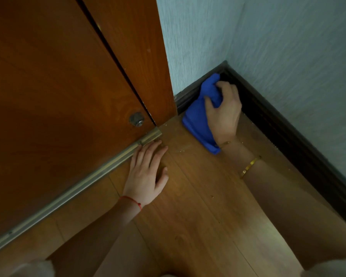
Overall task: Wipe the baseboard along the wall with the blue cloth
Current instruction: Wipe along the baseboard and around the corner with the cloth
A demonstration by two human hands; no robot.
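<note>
Wood-plank floor (198, 196) at a room corner, pale textured wall (298, 56) above, brown door (58, 76) with metal threshold strip (78, 184) on the left side. Dark baseboard (278, 132) running along both walls, meeting at the corner. Blue cloth (200, 114) bunched against the short baseboard stretch between door frame and corner, upper end pushed up onto the baseboard, lower end trailing on the floor. Right hand (225, 114) gripping the cloth, fingers curled into the folds, gold bracelets at wrist and forearm. Left hand (148, 172) flat on the floor beside the threshold strip, fingers straight, holding nothing, likely bracing; red string at wrist. Crumbs and dust specks scattered on the floor near the baseboard. Step in hand, by judgement: wiping the short section at the corner, early to middle of the task. Next move probably calls for turning the corner and dragging along the long baseboard on the right, with pressure kept on its face and top lip.
</note>
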